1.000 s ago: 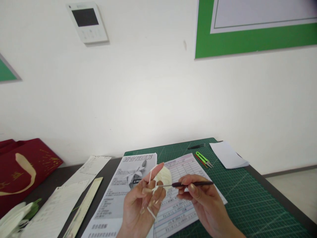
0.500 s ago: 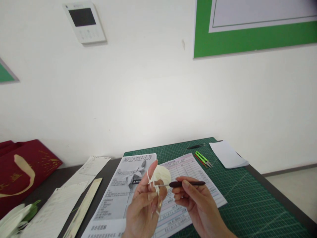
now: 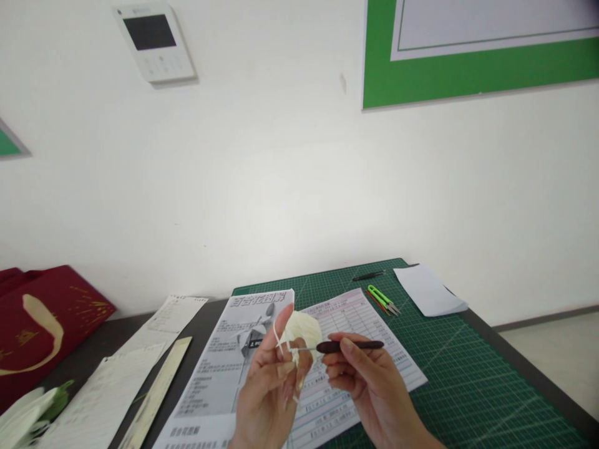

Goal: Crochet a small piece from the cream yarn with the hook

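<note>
My right hand (image 3: 362, 371) is closed around the dark handle of a crochet hook (image 3: 350, 347), whose metal shaft points left. At its tip is a small piece of white crochet work (image 3: 294, 355), pinched by my left hand (image 3: 269, 380). White yarn runs from the piece over my raised left index finger. Just behind my left fingers a ball of cream yarn (image 3: 304, 327) rests on the papers. The individual stitches are too small to make out, and part of the work is hidden by my fingers.
A printed diagram sheet (image 3: 218, 368) and a table sheet (image 3: 350, 315) lie on a green cutting mat (image 3: 449, 362). Green thread snips (image 3: 381, 298), black tweezers (image 3: 368, 275) and white paper (image 3: 428, 290) are at the right. Leftward are a ruler (image 3: 159, 390), notes (image 3: 116, 380) and a red bag (image 3: 51, 318).
Both hands hold nearly the same pose, with the hook still at the white crochet work. The whole view has shifted slightly.
</note>
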The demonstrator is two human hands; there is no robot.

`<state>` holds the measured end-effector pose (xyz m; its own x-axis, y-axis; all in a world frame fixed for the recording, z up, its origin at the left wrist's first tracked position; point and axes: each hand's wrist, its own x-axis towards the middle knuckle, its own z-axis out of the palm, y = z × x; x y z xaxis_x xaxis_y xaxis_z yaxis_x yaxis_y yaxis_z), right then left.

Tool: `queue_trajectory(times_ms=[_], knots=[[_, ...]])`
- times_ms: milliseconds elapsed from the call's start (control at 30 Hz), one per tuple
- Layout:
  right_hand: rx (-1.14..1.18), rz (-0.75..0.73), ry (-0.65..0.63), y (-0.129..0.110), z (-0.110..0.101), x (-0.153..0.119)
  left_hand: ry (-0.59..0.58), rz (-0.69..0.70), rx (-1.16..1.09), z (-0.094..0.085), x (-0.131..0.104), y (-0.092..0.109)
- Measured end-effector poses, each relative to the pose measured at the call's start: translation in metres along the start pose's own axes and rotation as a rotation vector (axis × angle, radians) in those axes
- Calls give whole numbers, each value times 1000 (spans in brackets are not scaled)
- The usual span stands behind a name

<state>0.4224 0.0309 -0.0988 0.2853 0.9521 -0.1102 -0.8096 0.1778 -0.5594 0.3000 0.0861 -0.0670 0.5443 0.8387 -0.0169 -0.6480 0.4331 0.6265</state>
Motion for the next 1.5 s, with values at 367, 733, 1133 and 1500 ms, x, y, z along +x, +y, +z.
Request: queue_trajectory(times_ms=[367, 733, 1133, 1500], knots=[[-22, -12, 85, -2, 0, 4, 122, 148, 192, 6, -3, -3], [1, -6, 6, -7, 4, 4, 68, 87, 196, 9, -6, 1], [45, 96, -30, -7, 1, 6, 17, 39, 102, -3, 3, -1], [-39, -7, -61, -10, 1, 6, 22, 6, 88, -4, 7, -1]])
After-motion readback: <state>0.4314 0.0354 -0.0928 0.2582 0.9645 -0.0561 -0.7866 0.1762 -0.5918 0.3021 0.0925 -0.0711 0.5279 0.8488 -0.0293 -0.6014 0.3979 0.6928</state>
